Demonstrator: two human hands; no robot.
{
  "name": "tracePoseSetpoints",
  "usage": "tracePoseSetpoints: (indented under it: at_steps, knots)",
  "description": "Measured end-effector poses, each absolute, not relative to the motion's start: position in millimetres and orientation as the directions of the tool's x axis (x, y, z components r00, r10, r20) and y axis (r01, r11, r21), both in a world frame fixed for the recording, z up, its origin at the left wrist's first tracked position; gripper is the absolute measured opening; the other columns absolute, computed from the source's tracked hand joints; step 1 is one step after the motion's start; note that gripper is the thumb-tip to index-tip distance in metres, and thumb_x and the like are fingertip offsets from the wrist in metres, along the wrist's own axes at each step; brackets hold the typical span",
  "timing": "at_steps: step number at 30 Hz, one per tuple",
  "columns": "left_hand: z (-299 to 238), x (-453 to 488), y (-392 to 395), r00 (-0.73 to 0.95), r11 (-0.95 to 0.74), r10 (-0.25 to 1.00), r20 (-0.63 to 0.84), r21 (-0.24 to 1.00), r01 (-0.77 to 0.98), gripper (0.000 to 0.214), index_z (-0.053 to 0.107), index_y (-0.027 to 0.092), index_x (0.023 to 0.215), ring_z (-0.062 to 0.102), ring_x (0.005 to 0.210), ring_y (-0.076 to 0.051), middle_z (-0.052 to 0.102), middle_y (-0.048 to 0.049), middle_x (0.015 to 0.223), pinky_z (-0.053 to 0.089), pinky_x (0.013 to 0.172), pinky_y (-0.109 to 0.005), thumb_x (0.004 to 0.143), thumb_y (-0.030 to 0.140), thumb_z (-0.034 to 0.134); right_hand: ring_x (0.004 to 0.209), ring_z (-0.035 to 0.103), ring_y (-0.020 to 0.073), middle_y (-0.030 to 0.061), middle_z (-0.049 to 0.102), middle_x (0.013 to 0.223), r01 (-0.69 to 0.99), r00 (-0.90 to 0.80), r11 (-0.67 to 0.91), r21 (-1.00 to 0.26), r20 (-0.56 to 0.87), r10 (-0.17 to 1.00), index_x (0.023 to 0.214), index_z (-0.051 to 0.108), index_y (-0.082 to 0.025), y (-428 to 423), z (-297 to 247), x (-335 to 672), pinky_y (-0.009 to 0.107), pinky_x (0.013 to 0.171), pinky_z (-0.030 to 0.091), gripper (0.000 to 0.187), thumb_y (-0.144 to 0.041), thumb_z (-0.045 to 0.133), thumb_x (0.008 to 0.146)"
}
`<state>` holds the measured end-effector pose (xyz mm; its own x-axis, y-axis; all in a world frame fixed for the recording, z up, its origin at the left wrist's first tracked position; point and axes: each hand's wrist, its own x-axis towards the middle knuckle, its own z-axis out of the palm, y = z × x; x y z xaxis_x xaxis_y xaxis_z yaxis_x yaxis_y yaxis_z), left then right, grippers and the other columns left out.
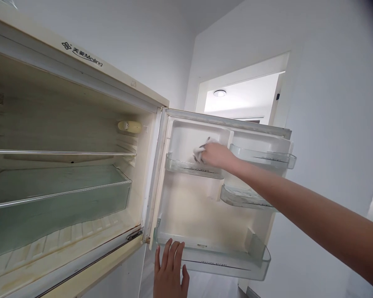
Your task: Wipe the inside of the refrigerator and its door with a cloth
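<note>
Inside the fridge door (199, 215), the right hand (217, 156) presses a white cloth (200, 151).

White walls (326, 107) rise on the right, with a far doorway (240, 99) and a round ceiling light (219, 93) beyond.

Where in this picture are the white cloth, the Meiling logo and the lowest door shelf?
White cloth (199, 154): head view, on its crumpled edge.
Meiling logo (82, 54): head view, on the printed lettering.
Lowest door shelf (220, 267): head view, on its clear front wall.
</note>
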<state>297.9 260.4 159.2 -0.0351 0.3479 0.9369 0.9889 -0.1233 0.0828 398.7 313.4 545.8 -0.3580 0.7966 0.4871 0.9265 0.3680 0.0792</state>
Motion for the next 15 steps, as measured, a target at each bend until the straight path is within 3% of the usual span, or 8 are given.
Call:
tracePoseSetpoints:
  at_steps: [4, 7, 11, 15]
  knots:
    - [157.2, 299.1, 263.8, -0.04, -0.107, 0.328, 0.944, 0.079, 0.991, 0.051, 0.057, 0.021, 0.122, 0.049, 0.123, -0.02, 0.069, 0.0002, 0.116, 0.008, 0.122, -0.043, 0.073, 0.01, 0.052, 0.102, 0.059, 0.0268, 0.0155, 0.065, 0.114, 0.887, -0.359, 0.459, -0.045, 0.557, 0.749, 0.11, 0.063, -0.012, 318.3, 546.9, 391.8, 0.03, 0.075, 0.043, 0.037, -0.024, 0.036, 0.087]
    - [156.0, 299.3, 265.7, -0.04, -0.098, 0.321, 0.946, 0.075, 0.992, 0.051, 0.057, 0.021, 0.121, 0.049, 0.122, -0.02, 0.069, 0.0, 0.115, 0.008, 0.122, -0.043, 0.072, 0.011, 0.052, 0.105, 0.059, 0.0256, 0.0123, 0.064, 0.119, 0.821, -0.481, 0.565, -0.077, 0.438, 0.759, 0.112, 0.063, -0.016, 321.2, 538.8, 378.0, 0.029, 0.079, 0.044, 0.038, -0.031, 0.035, 0.09]
    - [156.5, 300.0, 265.7, -0.041, -0.097, 0.319, 0.947, 0.076, 0.992, 0.05, 0.058, 0.021, 0.12, 0.049, 0.122, -0.021, 0.069, -0.0005, 0.115, 0.008, 0.122, -0.044, 0.072, 0.011, 0.052, 0.1, 0.06, 0.025, 0.0097, 0.067, 0.112, 0.748, -0.603, 0.656, -0.104, 0.307, 0.736, 0.102, 0.066, -0.018, 317.7, 531.5, 362.9, 0.03, 0.078, 0.044, 0.039, -0.041, 0.036, 0.091]
    - [160.8, 296.9, 262.7, -0.019, -0.094, 0.326, 0.945, 0.053, 0.994, 0.048, 0.058, 0.02, 0.12, 0.048, 0.122, -0.021, 0.069, -0.0011, 0.115, 0.008, 0.122, -0.044, 0.073, 0.013, 0.054, 0.104, 0.059, 0.0249, 0.0096, 0.064, 0.12, 0.702, -0.664, 0.701, -0.13, 0.238, 0.709, 0.113, 0.064, -0.018, 312.9, 536.9, 367.7, 0.03, 0.084, 0.044, 0.043, -0.043, 0.036, 0.092]
